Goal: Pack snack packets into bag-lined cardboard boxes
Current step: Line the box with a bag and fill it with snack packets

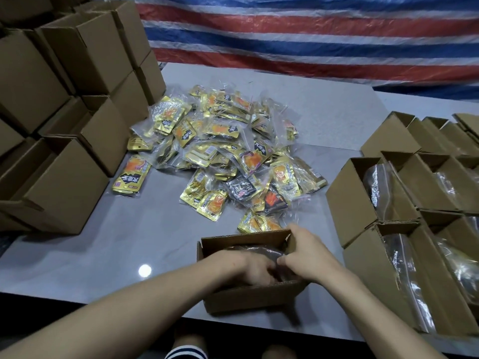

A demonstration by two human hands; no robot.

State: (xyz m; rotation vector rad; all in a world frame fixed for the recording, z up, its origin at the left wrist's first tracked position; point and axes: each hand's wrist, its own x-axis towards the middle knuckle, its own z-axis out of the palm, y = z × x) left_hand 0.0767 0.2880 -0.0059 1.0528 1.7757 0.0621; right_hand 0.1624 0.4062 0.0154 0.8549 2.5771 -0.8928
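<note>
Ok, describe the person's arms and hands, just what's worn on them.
Both arms, left arm and right arm, are bare as far as the frame shows: no sleeves. The left hand and right hand wear no gloves. No watch, bracelet or ring shows, though some fingers are hidden in the box.

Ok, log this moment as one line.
left hand, right hand: in box at bag, grip unclear | packets: piled beyond | filled boxes: right
</note>
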